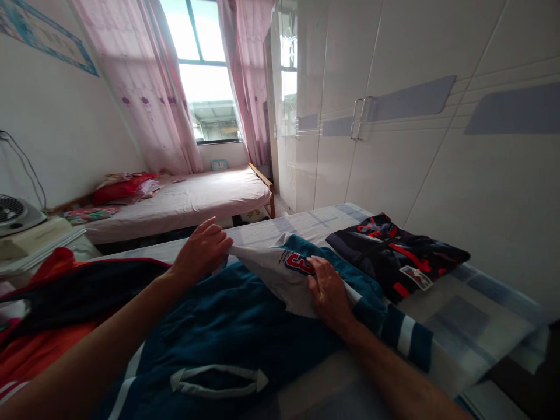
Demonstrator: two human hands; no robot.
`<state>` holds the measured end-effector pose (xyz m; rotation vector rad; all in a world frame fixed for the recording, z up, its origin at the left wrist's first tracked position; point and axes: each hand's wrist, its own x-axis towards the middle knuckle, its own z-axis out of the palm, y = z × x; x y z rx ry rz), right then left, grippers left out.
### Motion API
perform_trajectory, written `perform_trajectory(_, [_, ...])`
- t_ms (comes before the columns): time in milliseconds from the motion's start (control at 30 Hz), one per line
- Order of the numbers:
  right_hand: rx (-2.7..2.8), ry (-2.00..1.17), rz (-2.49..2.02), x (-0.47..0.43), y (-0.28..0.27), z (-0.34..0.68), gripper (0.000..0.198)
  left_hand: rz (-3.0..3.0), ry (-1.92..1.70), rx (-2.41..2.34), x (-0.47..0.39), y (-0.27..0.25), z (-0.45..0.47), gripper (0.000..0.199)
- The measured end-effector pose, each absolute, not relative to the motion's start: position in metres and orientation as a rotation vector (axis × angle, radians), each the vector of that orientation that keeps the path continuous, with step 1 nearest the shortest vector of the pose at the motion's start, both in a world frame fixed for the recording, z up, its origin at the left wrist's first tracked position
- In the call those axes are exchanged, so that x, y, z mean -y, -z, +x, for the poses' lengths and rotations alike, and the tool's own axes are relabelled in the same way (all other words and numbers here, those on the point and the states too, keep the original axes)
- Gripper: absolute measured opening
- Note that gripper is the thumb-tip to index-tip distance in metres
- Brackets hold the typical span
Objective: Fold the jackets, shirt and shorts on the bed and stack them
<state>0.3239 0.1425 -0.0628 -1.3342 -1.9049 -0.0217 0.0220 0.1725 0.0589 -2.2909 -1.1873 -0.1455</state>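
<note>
A teal and white jacket [227, 326] lies spread over the near bed, with a red number on its white part, a white-edged pocket and a white-striped cuff. My left hand [203, 248] is closed on the edge of the white part and lifts it, drawing the cloth taut. Beside the number, my right hand [328, 289] rests on the jacket with its fingers stretched out, holding nothing. Just beyond it is a folded black garment [394, 251] with red lettering and a pale patch.
Orange and dark clothes [65, 303] are heaped at the left. The near bed has a checked sheet [464, 321]. Past it stands another bed [201, 195] with a red bundle [126, 189], below the window. A fan [17, 213] sits far left; white wardrobes [394, 70] line the right.
</note>
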Motion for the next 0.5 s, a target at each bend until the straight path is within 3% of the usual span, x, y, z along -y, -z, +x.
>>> perform_trajectory(167, [1.971,0.094,-1.314,-0.144,0.059,0.337,0.047,-2.405,0.265,1.118,-0.092,-0.019,-0.019,0.013])
perform_trajectory(333, [2.101,0.027,-1.324,-0.142,0.054,0.341,0.032,-2.598,0.301,1.322,-0.053,0.010,-0.039,0.020])
perform_trajectory(500, [2.093,0.177,-1.344,-0.131,0.034,0.343,0.014,-2.351,0.388,1.564,-0.041,-0.011,-0.042,0.013])
